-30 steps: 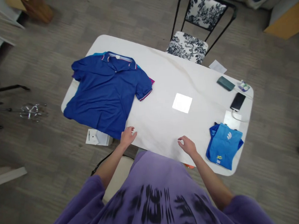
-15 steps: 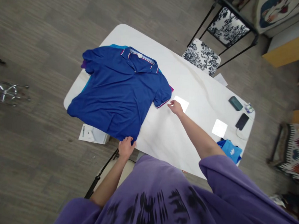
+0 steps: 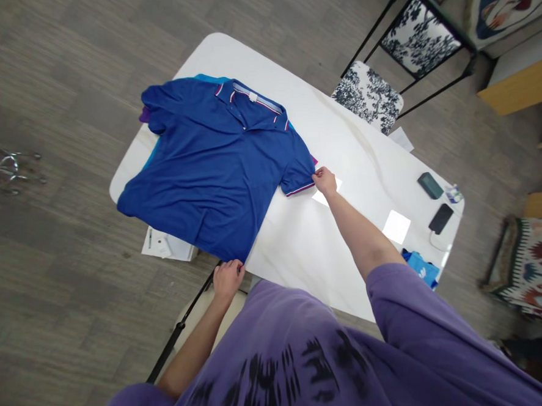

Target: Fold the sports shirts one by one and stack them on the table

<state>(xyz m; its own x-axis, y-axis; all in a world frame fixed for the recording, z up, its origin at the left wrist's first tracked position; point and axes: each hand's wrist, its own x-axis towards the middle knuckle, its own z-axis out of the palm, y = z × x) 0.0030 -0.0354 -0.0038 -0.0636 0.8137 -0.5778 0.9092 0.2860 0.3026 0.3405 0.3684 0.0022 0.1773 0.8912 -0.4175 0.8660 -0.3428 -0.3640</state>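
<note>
A dark blue polo shirt (image 3: 213, 163) lies spread out on the white table (image 3: 301, 250), its collar toward the far edge. My right hand (image 3: 325, 180) pinches the end of its right-side sleeve, by the striped cuff. At the near edge, my left hand (image 3: 228, 278) is closed at the corner of the shirt's hem; the fingertips are partly hidden. Light blue cloth (image 3: 211, 78) and a bit of purple cloth (image 3: 144, 115) peek out from beneath the polo shirt.
On the table's right end are a green case (image 3: 430, 186), a black phone (image 3: 441, 218) with a white cable and a folded blue cloth (image 3: 422, 268). A patterned chair (image 3: 370, 96) stands beyond the far edge. White boxes (image 3: 167, 243) sit below the near left edge.
My right hand has moved up to the sleeve and taken hold of its end, drawing it slightly outward. My left hand stays at the hem corner. The view has shifted slightly.
</note>
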